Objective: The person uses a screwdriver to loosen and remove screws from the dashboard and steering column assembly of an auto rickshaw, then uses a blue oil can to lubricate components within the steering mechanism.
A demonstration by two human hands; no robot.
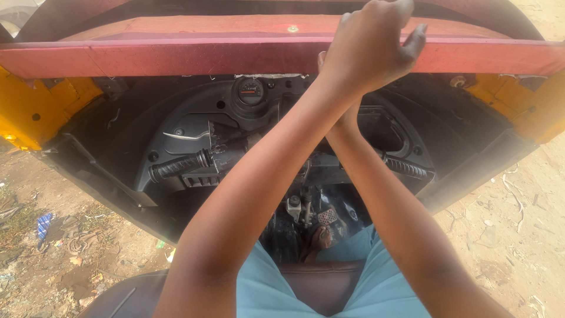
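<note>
Both my arms reach up and forward, crossing at the wrists. My left hand sits in front, fingers curled loosely with the thumb sticking out right, resting against the flat red-painted metal crossbar that runs straight across at hand height. It is not clearly wrapped around the bar, so I cannot tell whether it is gripping or just leaning there for support. My right hand is almost wholly hidden behind the left wrist; I cannot tell if it is clenched or loose.

The bar's paint looks scuffed and chalky, with 1 small pale bolt head left of my hands. Below my arms: a black moulded plastic dashboard panel with a small round gauge, and a handlebar with 2 ribbed black rubber grips, the left grip and the right grip. Yellow body panels flank the opening. Further down, between my knees in light blue trousers, a metal pedal sits by my foot. Dusty ground on both sides.
</note>
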